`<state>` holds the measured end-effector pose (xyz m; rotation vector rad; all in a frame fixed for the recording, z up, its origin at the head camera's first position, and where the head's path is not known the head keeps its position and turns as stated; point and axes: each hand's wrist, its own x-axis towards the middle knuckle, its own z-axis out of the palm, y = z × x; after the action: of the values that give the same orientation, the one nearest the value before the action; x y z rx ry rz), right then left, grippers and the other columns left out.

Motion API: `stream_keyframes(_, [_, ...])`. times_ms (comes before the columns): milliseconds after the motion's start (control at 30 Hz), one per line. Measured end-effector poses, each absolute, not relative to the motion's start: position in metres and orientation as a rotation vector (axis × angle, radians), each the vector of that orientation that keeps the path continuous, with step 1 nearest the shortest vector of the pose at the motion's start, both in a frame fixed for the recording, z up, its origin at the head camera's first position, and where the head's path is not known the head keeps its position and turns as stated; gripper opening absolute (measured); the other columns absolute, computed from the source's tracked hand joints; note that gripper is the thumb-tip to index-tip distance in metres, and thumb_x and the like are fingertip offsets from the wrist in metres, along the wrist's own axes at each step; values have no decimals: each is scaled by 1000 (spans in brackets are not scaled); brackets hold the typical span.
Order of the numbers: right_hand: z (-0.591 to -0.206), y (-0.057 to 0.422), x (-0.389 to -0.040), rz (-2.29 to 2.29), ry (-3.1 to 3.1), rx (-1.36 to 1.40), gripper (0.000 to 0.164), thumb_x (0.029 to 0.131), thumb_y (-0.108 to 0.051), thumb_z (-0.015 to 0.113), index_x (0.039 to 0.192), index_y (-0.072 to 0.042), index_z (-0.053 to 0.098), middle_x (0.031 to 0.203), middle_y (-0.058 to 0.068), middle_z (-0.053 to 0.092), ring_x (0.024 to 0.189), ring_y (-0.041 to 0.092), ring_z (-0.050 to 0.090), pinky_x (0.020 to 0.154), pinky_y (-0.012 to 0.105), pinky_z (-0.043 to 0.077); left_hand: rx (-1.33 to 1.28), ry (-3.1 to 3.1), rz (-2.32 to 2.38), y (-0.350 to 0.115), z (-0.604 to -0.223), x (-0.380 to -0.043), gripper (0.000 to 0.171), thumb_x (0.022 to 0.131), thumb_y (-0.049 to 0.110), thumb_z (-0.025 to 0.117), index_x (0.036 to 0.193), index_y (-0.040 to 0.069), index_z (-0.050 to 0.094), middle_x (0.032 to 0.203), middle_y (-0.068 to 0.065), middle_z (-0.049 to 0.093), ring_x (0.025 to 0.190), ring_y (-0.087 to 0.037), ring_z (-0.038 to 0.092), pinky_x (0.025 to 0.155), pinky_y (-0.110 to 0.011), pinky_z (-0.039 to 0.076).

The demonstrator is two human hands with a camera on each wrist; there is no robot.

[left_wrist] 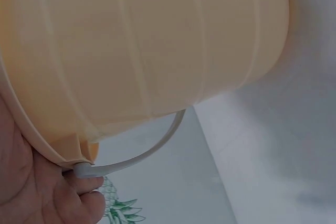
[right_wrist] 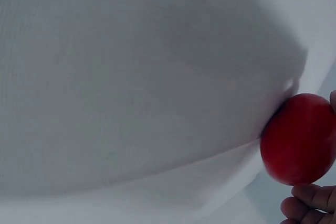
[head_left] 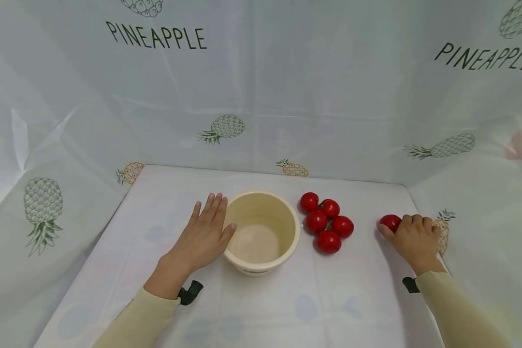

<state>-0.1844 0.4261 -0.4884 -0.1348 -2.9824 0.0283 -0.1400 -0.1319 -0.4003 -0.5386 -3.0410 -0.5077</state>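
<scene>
Cream bucket (head_left: 258, 232), biggest thing being handled: upright, near the middle of the desk (head_left: 365, 270), pale handle (left_wrist: 128, 164) hinged just under the rim. Left hand (head_left: 202, 237) at its left rim, fingers straight and nearly together, thumb apart; the palm looks to be touching the rim. Light contact is plenty, I'd say; leaning on that edge could tip a bucket this light-looking. Right hand (head_left: 417, 239) out at the desk's right edge, well apart from the bucket, fingers and thumb pinching the lone tomato (head_left: 390, 222). Can't tell from here if it's resting or just off the surface. Good form: thumb and fingers on opposite sides, firm but no squeezing; smooth round skin could slip and roll off that edge. Cluster of five tomatoes (head_left: 316, 222) sits between bucket and right hand, so a low sweep across would probably knock them; going over the top is safer.

Room: big whitish plastic sheet (head_left: 313, 87) hung behind and down both sides, creased, a bit shiny. Desk has a white cover with faint bluish blotches (head_left: 306, 308). "PINEAPPLE" lettering (head_left: 156, 36) up top on the sheet, pineapple drawings (head_left: 227, 126) scattered below, some outlined, some yellow. Smallest: black wrist piece (head_left: 191, 292) by the left sleeve.
</scene>
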Motion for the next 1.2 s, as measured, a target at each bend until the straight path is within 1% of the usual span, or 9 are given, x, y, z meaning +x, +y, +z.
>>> stream_keyframes(133, [-491,428,-186,46,-2995,-166,81,97,-66,60,89,14,49,95,35,54,95,54,42,72,66,37,-538,-3044,-509,-132,-400,-140,73,113,42,43,165,-5,22,174,-23,18,164,-38,10,132,-61,7])
stream_keyframes(233, [-493,428,-186,70,-3005,-202,80,97,-62,62,94,16,48,98,37,53,95,54,41,73,67,37,-538,-3044,-514,-133,-401,-141,74,113,42,43,165,-5,22,174,-23,18,164,-38,10,132,-61,7])
stream_keyframes(333, [-495,428,-187,90,-2993,-212,80,95,-57,66,101,20,45,101,40,49,96,55,38,73,66,37,-538,-3047,-524,-132,-402,-142,74,113,43,42,166,-4,21,174,-23,18,164,-38,10,132,-60,6])
stream_keyframes(400, [-493,425,-188,87,-2963,-178,79,93,-53,71,104,20,44,101,40,47,95,55,38,73,65,36,-540,-3050,-532,-132,-402,-142,74,113,43,41,166,-4,21,174,-22,17,164,-37,10,132,-60,6])
stream_keyframes(600, [-480,407,-191,-5,-2801,49,69,85,-44,78,98,15,46,96,36,50,93,52,42,71,62,38,-533,-3070,-530,-132,-402,-142,74,113,44,41,166,-3,19,175,-21,15,165,-36,7,132,-59,4])
stream_keyframes(767, [-471,391,-196,-73,-2689,162,68,80,-44,76,101,13,47,99,34,52,95,51,46,74,63,41,-541,-3066,-508,-133,-400,-142,75,113,45,40,166,-3,20,175,-21,16,164,-36,8,132,-60,5])
stream_keyframes(900, [-465,380,-199,-88,-2603,239,66,77,-43,74,102,12,48,99,33,54,96,51,48,73,62,43,-559,-3052,-482,-134,-399,-143,75,113,45,41,166,-4,21,174,-22,18,164,-38,11,132,-60,7])
stream_keyframes(1100, [-448,357,-204,-92,-2445,379,61,82,-45,64,99,12,50,94,32,57,92,52,51,69,60,43,-574,-3048,-454,-134,-397,-144,74,113,45,41,166,-4,22,174,-22,18,164,-38,11,132,-61,7])
stream_keyframes(1200, [-437,341,-205,-89,-2425,423,63,82,-45,63,103,13,51,96,32,57,94,51,51,71,60,43,-557,-3066,-434,-133,-396,-143,74,113,45,40,166,-3,21,175,-21,16,164,-37,10,132,-60,5])
